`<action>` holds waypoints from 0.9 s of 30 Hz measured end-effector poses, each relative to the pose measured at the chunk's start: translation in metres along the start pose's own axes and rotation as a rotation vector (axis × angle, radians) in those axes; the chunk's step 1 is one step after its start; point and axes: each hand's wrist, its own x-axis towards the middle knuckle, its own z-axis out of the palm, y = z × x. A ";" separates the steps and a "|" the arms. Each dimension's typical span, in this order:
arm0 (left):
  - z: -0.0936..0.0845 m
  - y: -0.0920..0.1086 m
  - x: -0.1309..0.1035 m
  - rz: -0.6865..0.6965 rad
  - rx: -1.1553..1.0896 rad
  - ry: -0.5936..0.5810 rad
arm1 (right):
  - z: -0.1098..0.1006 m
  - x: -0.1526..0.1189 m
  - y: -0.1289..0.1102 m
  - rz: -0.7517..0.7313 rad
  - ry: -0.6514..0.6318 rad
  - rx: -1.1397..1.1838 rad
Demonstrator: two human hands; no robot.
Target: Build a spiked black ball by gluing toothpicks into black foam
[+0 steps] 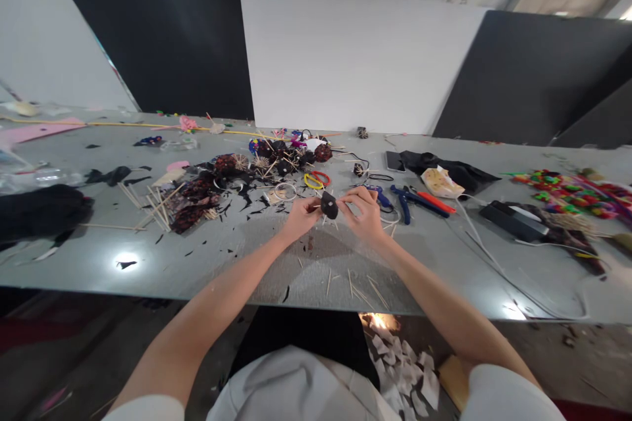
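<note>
A small black ball (pixel 329 206) with thin pale sticks poking out of it is held up over the middle of the grey table. My left hand (pixel 302 216) pinches it from the left side, fingers closed. From the right, my right hand (pixel 363 210) has its fingertips closed at the ball's edge, by a stick. Behind the ball lie a yellow and a red ring (pixel 316 179). Several loose sticks (pixel 351 283) are scattered on the table below my hands.
Left of my hands are dark patterned material (pixel 195 204), sticks and black scraps. Stick-filled balls (pixel 284 161) are heaped behind. To the right lie a blue glue gun (pixel 380 197), blue pliers (pixel 405 200), an orange-handled tool (pixel 434 202), a phone (pixel 395 161) and white cables.
</note>
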 end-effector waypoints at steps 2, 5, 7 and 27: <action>0.000 0.002 -0.001 -0.009 -0.011 -0.004 | 0.000 0.000 0.001 0.001 0.002 -0.002; 0.001 0.004 -0.001 -0.011 -0.025 -0.010 | -0.001 0.000 0.003 0.008 -0.006 -0.007; 0.001 0.004 -0.002 -0.011 -0.025 -0.013 | -0.002 0.000 0.002 0.020 -0.019 -0.017; -0.001 0.001 0.002 -0.015 0.086 0.040 | -0.044 0.002 0.132 0.750 -0.352 -0.703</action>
